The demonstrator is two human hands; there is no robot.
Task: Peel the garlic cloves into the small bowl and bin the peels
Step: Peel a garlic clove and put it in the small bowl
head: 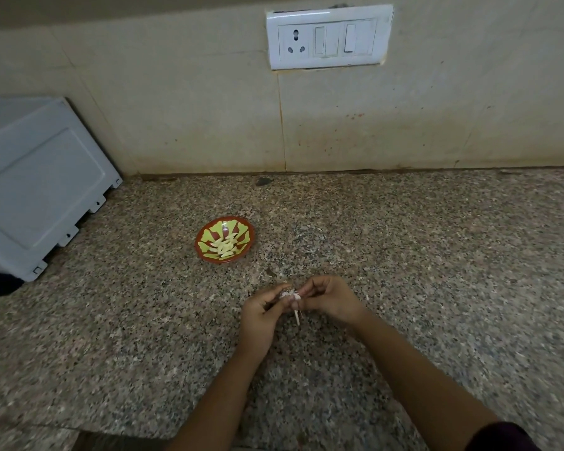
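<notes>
Two hands at work, low centre, around 6 o'clock in my view. My left hand has its fingers curled round a garlic clove and grips it from the 9 o'clock side. My right hand pinches the same clove from 3 o'clock with thumb and fingertips, so neither hand is open. A thin pale peel hangs off the clove toward 6 o'clock, between my two palms; whether it is attached or loose I cannot tell. Both hands sit just above the speckled granite counter. The small bowl, red rim with a green pattern, sits on the counter at 11 o'clock from my hands, near but apart. It holds a heap of peeled cloves. A few pale flecks lie on the counter between bowl and hands. A white appliance is at 9 o'clock in the view, and a white switchboard is on the tiled wall at 12 o'clock.
</notes>
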